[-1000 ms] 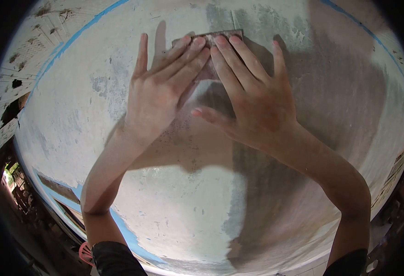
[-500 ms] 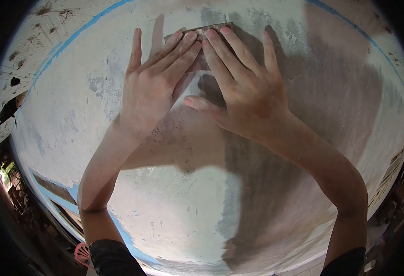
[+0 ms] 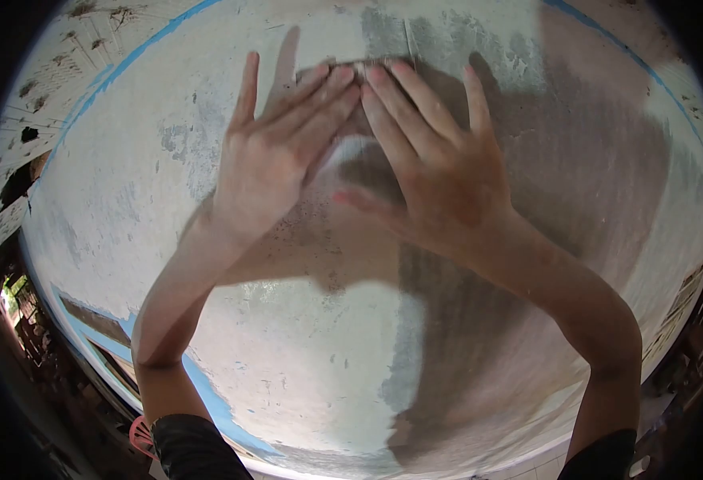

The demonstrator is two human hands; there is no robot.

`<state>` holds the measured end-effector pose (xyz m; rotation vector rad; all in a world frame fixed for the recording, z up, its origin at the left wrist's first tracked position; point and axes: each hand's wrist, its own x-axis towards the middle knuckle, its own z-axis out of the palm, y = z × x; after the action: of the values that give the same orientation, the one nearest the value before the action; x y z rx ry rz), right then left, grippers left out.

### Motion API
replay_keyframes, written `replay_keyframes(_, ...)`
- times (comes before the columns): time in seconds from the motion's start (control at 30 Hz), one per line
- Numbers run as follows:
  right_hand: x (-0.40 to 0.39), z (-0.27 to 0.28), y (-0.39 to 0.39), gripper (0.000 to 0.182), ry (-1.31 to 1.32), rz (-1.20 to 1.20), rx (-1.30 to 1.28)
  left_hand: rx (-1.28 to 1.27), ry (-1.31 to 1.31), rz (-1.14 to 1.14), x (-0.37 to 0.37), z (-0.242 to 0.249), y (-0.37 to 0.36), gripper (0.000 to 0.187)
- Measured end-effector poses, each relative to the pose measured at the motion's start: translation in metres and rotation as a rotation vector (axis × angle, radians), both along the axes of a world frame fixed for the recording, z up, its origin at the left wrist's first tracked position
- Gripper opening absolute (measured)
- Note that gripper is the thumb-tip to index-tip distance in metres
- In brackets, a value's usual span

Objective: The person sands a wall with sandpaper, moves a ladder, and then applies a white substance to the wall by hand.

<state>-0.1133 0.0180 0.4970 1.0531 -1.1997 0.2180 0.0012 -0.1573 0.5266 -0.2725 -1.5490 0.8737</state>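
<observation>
Both my hands are raised against a worn, pale wall [image 3: 303,344]. Under their fingers lies a flat, grey-brown piece of sandpaper [image 3: 357,125], pressed to the wall and mostly hidden. My left hand [image 3: 267,160] holds it down on the left with extended fingers, its thumb tucked out of sight and one finger sticking up apart. My right hand [image 3: 451,172] presses the right part with straight fingers. Its little finger is spread away, and its thumb, blurred, points left below the piece. The two hands' fingertips nearly meet.
Grey patches and peeling paint mark the wall, and blue paint [image 3: 215,400] runs along its lower left. A pink chair [image 3: 141,438] stands at the lower left. Shadows of my arms fall across the wall. Pale floor tiles [image 3: 539,472] show at the bottom right.
Both hands and the piece of sandpaper have shifted slightly right and down in view. The wall also appears moved a little. The hold looks the same.
</observation>
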Motion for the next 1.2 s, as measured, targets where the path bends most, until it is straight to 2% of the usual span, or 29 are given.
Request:
replay_keyframes(0.1, 0.002, -0.045, 0.012, 0.082, -0.101, 0.012, 0.137, 0.004, -0.062, -0.017, 0.004, -0.041, 0.001, 0.028)
replay_keyframes(0.17, -0.001, -0.051, 0.019, 0.083, -0.061, -0.002, 0.16, 0.054, -0.15, -0.012, 0.011, -0.059, 0.001, 0.028)
replay_keyframes(0.23, -0.003, -0.043, 0.019, 0.083, -0.009, -0.024, 0.145, 0.015, -0.089, -0.007, 0.011, -0.044, 0.0, 0.028)
replay_keyframes(0.3, -0.007, -0.011, 0.009, 0.083, 0.041, -0.053, 0.089, -0.055, 0.015, 0.012, 0.001, -0.013, -0.007, 0.029)
replay_keyframes(0.4, -0.017, 0.038, -0.006, 0.075, 0.206, 0.054, -0.076, 0.012, 0.094, -0.032, -0.007, 0.034, -0.003, 0.037)
replay_keyframes(0.5, -0.018, 0.035, -0.005, 0.075, 0.199, 0.067, -0.078, -0.015, 0.106, 0.006, -0.005, 0.031, -0.002, 0.039)
replay_keyframes(0.63, -0.002, -0.015, 0.009, 0.077, 0.009, -0.016, 0.099, 0.013, -0.036, 0.048, 0.002, -0.028, -0.002, 0.041)
replay_keyframes(0.7, -0.003, -0.028, 0.018, 0.081, -0.007, -0.043, 0.135, 0.007, -0.037, 0.047, 0.005, -0.027, 0.001, 0.036)
replay_keyframes(0.77, -0.007, -0.007, 0.01, 0.081, 0.034, -0.025, 0.079, 0.001, -0.001, 0.026, 0.005, -0.014, -0.001, 0.036)
replay_keyframes(0.9, -0.011, 0.057, -0.011, 0.082, 0.157, -0.084, -0.098, 0.006, 0.115, -0.042, -0.01, 0.047, -0.008, 0.041)
replay_keyframes(0.97, -0.009, 0.056, -0.011, 0.082, 0.127, -0.055, -0.075, 0.003, 0.124, -0.037, -0.01, 0.053, -0.009, 0.041)
replay_keyframes(1.13, 0.004, -0.005, 0.007, 0.08, 0.017, -0.049, 0.075, 0.025, -0.067, -0.005, 0.005, -0.013, -0.001, 0.045)
replay_keyframes(1.2, -0.002, -0.012, 0.013, 0.08, 0.065, -0.034, 0.08, 0.034, -0.131, -0.035, 0.006, -0.023, -0.006, 0.045)
